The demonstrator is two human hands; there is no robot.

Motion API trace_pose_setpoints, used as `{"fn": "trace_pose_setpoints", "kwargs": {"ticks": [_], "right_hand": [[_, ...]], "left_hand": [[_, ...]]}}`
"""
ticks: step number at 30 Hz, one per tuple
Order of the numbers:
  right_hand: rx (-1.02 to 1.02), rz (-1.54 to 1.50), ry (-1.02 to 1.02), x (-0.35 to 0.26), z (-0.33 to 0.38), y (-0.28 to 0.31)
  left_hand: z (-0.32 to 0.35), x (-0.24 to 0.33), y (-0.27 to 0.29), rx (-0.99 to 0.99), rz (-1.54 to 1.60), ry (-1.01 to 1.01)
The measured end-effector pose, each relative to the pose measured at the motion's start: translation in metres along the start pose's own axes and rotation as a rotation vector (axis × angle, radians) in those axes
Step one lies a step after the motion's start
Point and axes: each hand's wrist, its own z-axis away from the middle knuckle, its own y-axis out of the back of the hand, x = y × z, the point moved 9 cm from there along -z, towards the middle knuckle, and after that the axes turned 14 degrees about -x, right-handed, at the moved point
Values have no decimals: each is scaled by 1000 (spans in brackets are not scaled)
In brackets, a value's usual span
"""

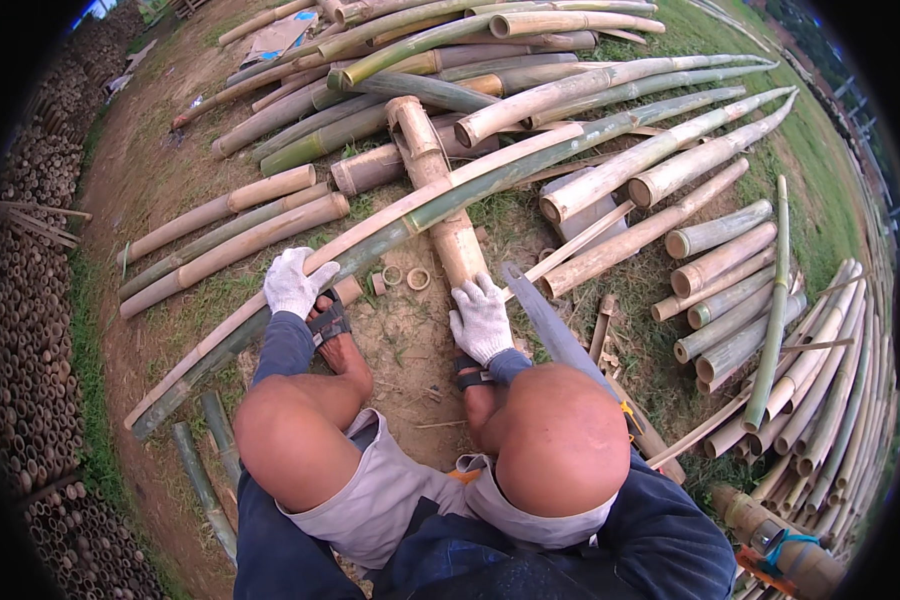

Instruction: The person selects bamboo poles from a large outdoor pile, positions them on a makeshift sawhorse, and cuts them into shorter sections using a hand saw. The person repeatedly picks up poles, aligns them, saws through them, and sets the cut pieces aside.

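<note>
My left hand, in a white knit glove, is closed over a long pale split bamboo strip. The strip lies along a green bamboo pole, which crosses over a thick, notched bamboo piece. My right hand, also gloved, rests on the near end of that thick piece with its fingers spread. Just right of it, a long saw blade slants down past my right knee. My sandalled feet are close to both hands.
Large bamboo poles are heaped at the far side. Short cut lengths lie at the right, near a stack of slimmer poles. Small bamboo rings are on the ground between my hands. Stacked bamboo ends line the left.
</note>
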Motion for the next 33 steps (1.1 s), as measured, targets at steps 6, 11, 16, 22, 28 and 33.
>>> {"fn": "trace_pose_setpoints", "kwargs": {"ticks": [6, 11, 16, 22, 28, 33], "right_hand": [[16, 19, -8, 3, 0, -3], [18, 18, -17, 4, 0, -7], [25, -6, -18, 4, 1, -8], [2, -62, -41, 9, 2, -11], [-10, -90, -27, 10, 2, -7], [31, -98, -6, 11, 3, -8]], "left_hand": [[2, 11, 0, 10, 76, -100], [1, 41, -9, -127, -124, -179], [-4, 72, -20, -116, -255, -243], [6, 37, -25, -112, -240, -262], [41, -56, -15, -95, -288, -148], [71, -140, 1, -59, -288, 19]]}}
